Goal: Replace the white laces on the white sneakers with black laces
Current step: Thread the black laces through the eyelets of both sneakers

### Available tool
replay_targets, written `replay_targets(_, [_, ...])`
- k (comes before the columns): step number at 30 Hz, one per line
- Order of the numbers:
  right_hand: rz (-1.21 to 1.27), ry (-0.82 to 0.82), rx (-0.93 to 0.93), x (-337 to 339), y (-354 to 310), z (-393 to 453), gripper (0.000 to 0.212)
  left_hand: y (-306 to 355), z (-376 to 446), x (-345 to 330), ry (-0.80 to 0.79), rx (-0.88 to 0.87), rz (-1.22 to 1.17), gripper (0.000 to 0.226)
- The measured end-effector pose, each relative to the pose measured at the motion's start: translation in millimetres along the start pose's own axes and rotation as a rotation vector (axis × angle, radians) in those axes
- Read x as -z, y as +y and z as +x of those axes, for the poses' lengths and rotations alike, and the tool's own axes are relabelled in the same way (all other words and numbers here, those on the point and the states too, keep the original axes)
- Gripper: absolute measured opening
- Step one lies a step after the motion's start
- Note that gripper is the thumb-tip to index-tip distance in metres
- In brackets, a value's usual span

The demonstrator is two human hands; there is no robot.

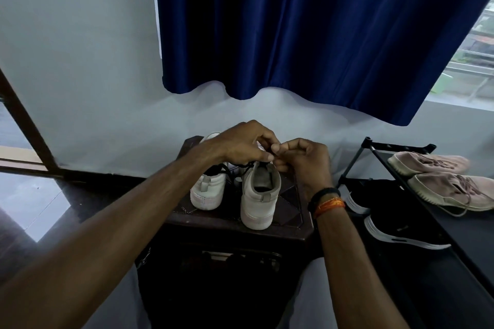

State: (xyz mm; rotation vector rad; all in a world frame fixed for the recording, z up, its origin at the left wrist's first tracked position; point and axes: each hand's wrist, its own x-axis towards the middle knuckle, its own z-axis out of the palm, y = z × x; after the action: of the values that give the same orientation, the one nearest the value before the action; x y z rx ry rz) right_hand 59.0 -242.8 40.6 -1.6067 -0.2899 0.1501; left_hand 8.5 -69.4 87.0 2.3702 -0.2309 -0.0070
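Sneakers stand side by side on a dark wooden desk (291, 224), heels toward the camera: the right white sneaker (258, 196) nearer, the left white sneaker (208, 191) at its 9 o'clock and slightly farther back. Both hands meet over the tongue of the right sneaker. The left hand (243, 145) has its fingers (267, 141) curled down, pinching the black lace (242, 165); the right hand (304, 160) has its fingers clenched toward the thumb, and they seem to pinch the same lace, though the lace end is hidden between the fingertips. A loose length of black lace runs from the hands toward 9 o'clock, across the left sneaker's opening. The right wrist wears a black and orange band (327, 201). At 3 o'clock a black shoe rack (395, 148) carries a pair of beige shoes (438, 176), with black shoes (401, 224) on the level below. A dark blue curtain (307, 29) hangs at 12 o'clock.
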Motion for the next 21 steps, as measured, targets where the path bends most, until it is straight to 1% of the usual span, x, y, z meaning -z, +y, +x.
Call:
replay_targets(2, [0.000,0.032,0.000,1.9,4.5,3.2,0.012,-3.2,2.2,-7.6,0.066,0.006,-0.058,0.014])
replay_targets(5, [0.044,0.010,0.002,3.4,7.6,3.4,0.025,-6.0,5.2,-14.2,0.174,0.009,-0.053,0.005])
replay_targets(7, [0.075,0.019,0.013,5.1,12.6,4.8,0.024,-8.4,6.9,-16.3,0.229,0.029,-0.050,0.003])
replay_targets(8, [0.030,0.048,0.030,7.6,15.7,5.5,0.019,-10.1,7.1,-17.0,0.244,0.044,-0.042,0.003])
replay_targets(9, [-0.072,0.079,0.059,10.3,18.8,6.0,0.014,-11.7,6.3,-17.5,0.249,0.065,-0.033,0.003])
replay_targets(10, [-0.215,0.101,0.097,12.5,21.6,6.2,0.012,-13.0,5.1,-17.7,0.249,0.092,-0.027,0.002])
replay_targets(12, [-0.500,0.073,0.155,13.6,26.7,4.5,0.011,-16.6,3.0,-19.4,0.247,0.142,-0.020,0.001])
replay_targets(13, [-0.597,0.041,0.167,11.5,28.2,2.0,0.009,-18.4,2.4,-21.4,0.250,0.155,-0.009,0.002])
replay_targets(15, [-0.749,0.014,0.194,5.1,32.3,-0.1,0.013,-20.3,1.8,-26.4,0.258,0.168,0.026,0.005])
replay_targets(17, [-0.835,0.034,0.236,1.4,37.5,1.5,0.015,-21.4,2.9,-32.4,0.270,0.183,0.041,0.006])
replay_targets(19, [-0.840,0.052,0.264,1.0,38.0,2.2,0.012,-21.7,4.3,-37.9,0.292,0.195,0.058,0.006])
replay_targets(21, [-0.827,0.059,0.253,2.3,35.3,1.6,0.012,-21.2,5.8,-42.7,0.316,0.194,0.087,0.005])
